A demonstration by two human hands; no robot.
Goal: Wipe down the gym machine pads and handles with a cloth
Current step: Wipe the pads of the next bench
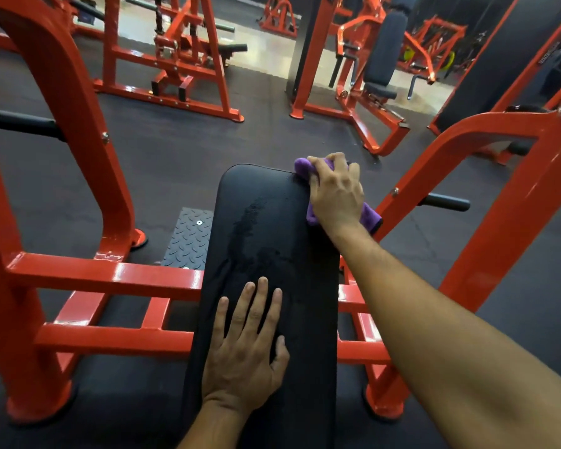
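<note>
A long black bench pad (266, 228) runs away from me down the middle of the view, with a wet streak along its centre. My right hand (336, 192) holds a purple cloth (370, 215) against the pad's far right edge, fingers curled over the cloth at the corner. My left hand (246, 345) rests flat on the near part of the pad, fingers straight and spread. Black handle grips stick out from the machine's orange frame at the left (20, 123) and at the right (447, 202).
The orange steel frame (104, 273) surrounds the pad on both sides, with crossbars low down. A black checker-plate footplate (188, 238) lies left of the pad. More orange machines stand beyond, one with a black seat (379, 89). Dark rubber floor lies between them.
</note>
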